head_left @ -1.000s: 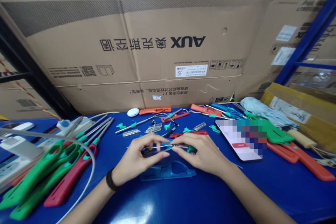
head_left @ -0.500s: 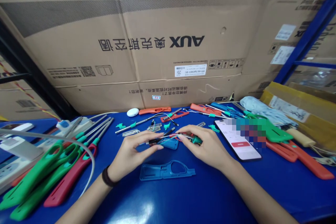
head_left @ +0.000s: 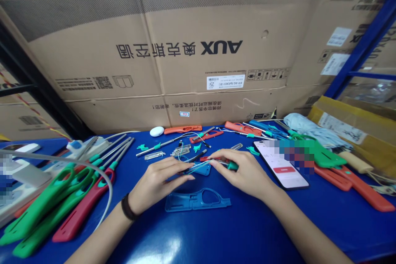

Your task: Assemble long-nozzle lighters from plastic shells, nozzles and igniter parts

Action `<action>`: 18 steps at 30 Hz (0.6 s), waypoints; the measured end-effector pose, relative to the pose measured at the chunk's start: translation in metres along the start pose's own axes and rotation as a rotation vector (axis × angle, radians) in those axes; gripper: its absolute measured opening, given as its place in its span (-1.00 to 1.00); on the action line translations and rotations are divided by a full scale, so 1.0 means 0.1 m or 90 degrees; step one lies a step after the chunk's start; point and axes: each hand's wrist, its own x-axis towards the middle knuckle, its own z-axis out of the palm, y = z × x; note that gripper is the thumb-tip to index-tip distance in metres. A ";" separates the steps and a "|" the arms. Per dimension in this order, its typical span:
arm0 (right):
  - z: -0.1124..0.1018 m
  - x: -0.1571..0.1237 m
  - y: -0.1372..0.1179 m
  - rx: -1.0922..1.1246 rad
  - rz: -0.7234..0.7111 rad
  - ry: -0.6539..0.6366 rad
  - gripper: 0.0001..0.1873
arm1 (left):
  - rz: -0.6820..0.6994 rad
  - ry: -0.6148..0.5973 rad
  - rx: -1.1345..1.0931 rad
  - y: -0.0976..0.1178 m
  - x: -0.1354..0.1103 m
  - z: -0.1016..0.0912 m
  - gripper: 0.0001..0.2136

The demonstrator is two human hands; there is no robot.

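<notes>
Where the hands meet: near the middle of the glossy blue worktop (head_left: 198, 231), toward its front edge, the left hand (head_left: 156, 183) and the right hand (head_left: 244, 173) face each other. Their closeness seems to let both work on one small assembly just above the surface.

Left grip: fingers lie curled beside a slim dark rod (head_left: 194, 159), with the thumb hidden. I cannot tell whether they clamp it or only steady it.

Right grip: thumb and fingertips are together, clamped on a thin metal rod with a green collar (head_left: 230, 166), apparently for fine control. A thin pale wire (head_left: 198, 166) runs between the two hands.

Under the hands: a small blue plastic piece (head_left: 202, 169) and a narrow red strip (head_left: 210, 159) lie close by, within easy reach.

Front of the worktop: a flat blue plastic cutout frame (head_left: 198, 201) lies just clear of the wrists, leaving the fingers room.

Left side: long green plastic handles (head_left: 46, 206) and a red plastic handle (head_left: 83, 210) lie grouped by a row of steel rods (head_left: 114, 148), as if sorted for picking up.

Far edge: orange-red plastic handles (head_left: 182, 129) lie near a white oval case (head_left: 156, 131).

Right side: a smartphone (head_left: 278, 161) lies face up, its screen partly blurred.
</notes>
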 end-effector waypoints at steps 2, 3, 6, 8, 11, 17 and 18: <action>0.00 0.00 0.00 0.000 -0.009 -0.009 -0.82 | -0.012 -0.013 -0.007 0.01 0.01 0.00 -0.79; 0.00 -0.01 -0.01 -0.002 -0.013 -0.013 -0.82 | -0.013 -0.015 -0.008 0.01 0.01 -0.01 -0.80; 0.01 -0.01 -0.01 -0.005 -0.018 -0.023 -0.81 | -0.009 -0.020 -0.006 0.00 0.01 -0.01 -0.83; 0.01 -0.02 -0.01 -0.001 -0.017 -0.024 -0.81 | -0.006 -0.025 0.000 -0.01 0.00 -0.01 -0.84; 0.01 -0.02 0.00 0.009 -0.017 -0.023 -0.82 | -0.002 -0.041 0.012 -0.02 -0.01 -0.01 -0.84; 0.02 -0.01 0.00 0.008 -0.029 -0.031 -0.82 | -0.045 -0.012 0.020 0.00 -0.01 -0.01 -0.86; 0.02 -0.01 0.00 0.005 -0.030 -0.032 -0.82 | -0.050 -0.011 0.014 0.01 0.00 0.00 -0.86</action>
